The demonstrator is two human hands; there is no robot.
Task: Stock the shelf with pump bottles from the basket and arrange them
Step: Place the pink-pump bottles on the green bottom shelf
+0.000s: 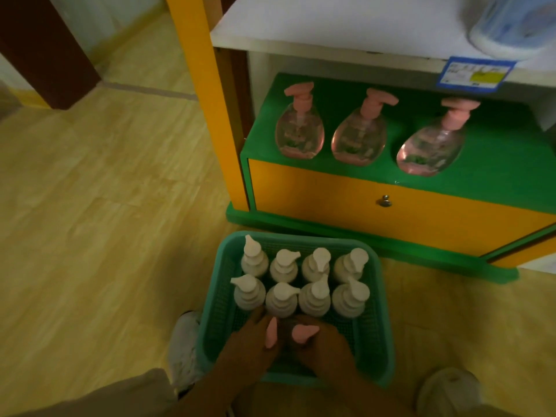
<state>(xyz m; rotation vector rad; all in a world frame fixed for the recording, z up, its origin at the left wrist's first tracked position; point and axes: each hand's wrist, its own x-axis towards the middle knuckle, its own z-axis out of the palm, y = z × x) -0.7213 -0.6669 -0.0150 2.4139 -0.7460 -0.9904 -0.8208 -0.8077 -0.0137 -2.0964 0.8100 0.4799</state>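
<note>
Head view looks down on the green-topped shelf unit with its yellow drawer front (376, 206), where three clear pink-tinted pump bottles with pink pump heads (358, 133) stand in a row, apart from one another, with bare green surface to their right. On the wooden floor just in front sits the teal plastic mesh basket (385, 311), holding eight white pump bottles (301, 281) packed two rows deep at its far end.

At the near end, the left hand (246, 347) and right hand (328, 347) are each curled around a pink-topped bottle, the left pink pump head (271, 333) and right pink pump head (304, 332) poking up between the fingers; the bottle bodies are hidden, so how firm each hold is I cannot tell.

To do this lift well, bring both straight up clear of the basket rim and the white row before swinging forward. The white shelf board (331, 28) overhanging the green surface leaves little headroom, so they likely need to go in low, pump heads turned like the others.
</note>
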